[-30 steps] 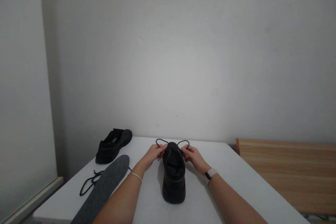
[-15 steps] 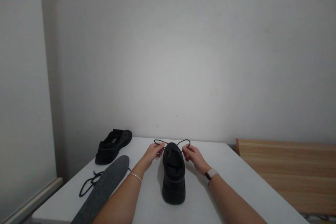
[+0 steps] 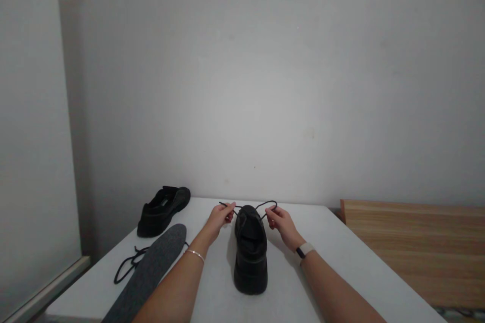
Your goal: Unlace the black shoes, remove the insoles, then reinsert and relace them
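Black lace [image 3: 248, 207] runs out from the front of a black shoe [image 3: 250, 250] that stands heel-toward-the-person on the white table [image 3: 341, 247], and each hand pinches one side of it. The left hand [image 3: 219, 218] has its thumb and forefinger closed on the lace's left loop; the right hand [image 3: 280, 222] has its fingertips closed on the right loop. Both pinches look tight, with no open gap visible, though the lace is thin and the exact contact is hard to make out.

Several things could go wrong from here. The lace is slim and held only at the fingertips, so an uneven pull could let one side slip free. A harder tug on one side might drag the lace through the eyelets and leave the ends unequal. Since neither hand steadies the shoe, a sharp pull could also tip or slide it across the smooth top.

Both forearms reach forward from the bottom edge and converge on the shoe's toe end, wrists low near the table. The left wrist carries a thin bracelet [image 3: 195, 254], the right a band [image 3: 304, 251]. The hands sit either side of the shoe, close to it, palms turned inward.

To the left lie a grey insole [image 3: 151, 267], a loose second lace [image 3: 127, 263] and another shoe [image 3: 162, 204], well apart from the hands.
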`<state>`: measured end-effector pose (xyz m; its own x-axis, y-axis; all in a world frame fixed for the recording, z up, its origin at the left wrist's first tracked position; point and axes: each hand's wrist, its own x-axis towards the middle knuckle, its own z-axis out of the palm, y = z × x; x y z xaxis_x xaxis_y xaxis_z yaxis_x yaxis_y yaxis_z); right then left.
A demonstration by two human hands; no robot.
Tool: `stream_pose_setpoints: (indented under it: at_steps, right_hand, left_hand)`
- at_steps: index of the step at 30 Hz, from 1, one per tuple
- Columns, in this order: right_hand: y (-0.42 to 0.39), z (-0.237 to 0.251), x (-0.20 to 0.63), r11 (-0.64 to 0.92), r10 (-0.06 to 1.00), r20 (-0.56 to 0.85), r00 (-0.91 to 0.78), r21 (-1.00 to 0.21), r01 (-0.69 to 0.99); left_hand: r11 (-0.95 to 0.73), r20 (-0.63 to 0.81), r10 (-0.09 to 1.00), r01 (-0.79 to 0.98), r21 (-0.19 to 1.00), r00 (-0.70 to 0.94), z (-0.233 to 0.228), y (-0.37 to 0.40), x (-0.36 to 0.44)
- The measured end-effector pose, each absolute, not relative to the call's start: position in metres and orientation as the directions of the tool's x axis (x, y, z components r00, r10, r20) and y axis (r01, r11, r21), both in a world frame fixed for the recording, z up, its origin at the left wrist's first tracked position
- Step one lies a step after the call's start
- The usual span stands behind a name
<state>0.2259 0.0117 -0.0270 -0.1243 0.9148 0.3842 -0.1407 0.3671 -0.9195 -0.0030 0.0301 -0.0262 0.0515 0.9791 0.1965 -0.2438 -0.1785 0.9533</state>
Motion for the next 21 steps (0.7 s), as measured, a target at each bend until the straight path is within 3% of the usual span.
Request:
stream_pose_setpoints:
  at_steps: [13,21]
  right_hand:
    - [0.018,-0.024,0.232,0.335,0.941,0.334,0.053,-0.898,-0.284]
    - [0.014,-0.014,0.236,0.348,0.936,0.339,0.091,-0.859,-0.376]
  left_hand:
    - [-0.255,0.227,0.967,-0.422,0.870,-0.116,-0.018,0.030,-0.009]
    - [-0.335,0.309,0.942,-0.379,0.863,-0.128,-0.011,0.023,-0.007]
